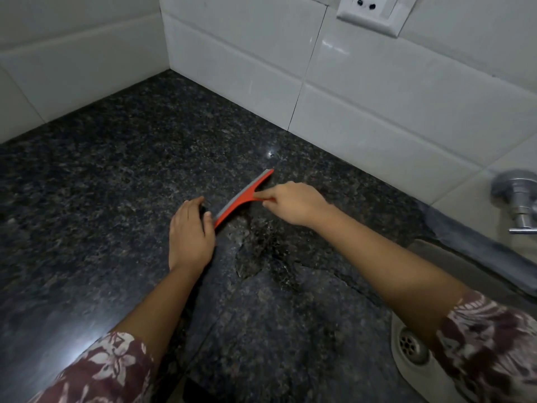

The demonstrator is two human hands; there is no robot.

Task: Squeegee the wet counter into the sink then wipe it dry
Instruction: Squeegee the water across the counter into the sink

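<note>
A red squeegee (243,195) with a grey rubber blade lies edge-down on the dark speckled granite counter (116,170), slanting from near left to far right. My right hand (293,203) is shut on its short handle, forefinger stretched along it. My left hand (190,234) rests flat on the counter, fingertips touching the blade's near end. A film of water (261,257) with an irregular edge spreads on the counter on the near side of the blade, toward the sink (412,350) at the lower right.
White tiled walls (363,106) meet in a corner behind the counter. A chrome tap (520,205) sticks out of the wall at the right above the sink. The sink drain (409,346) shows under my right forearm. A wall socket (369,13) sits high up.
</note>
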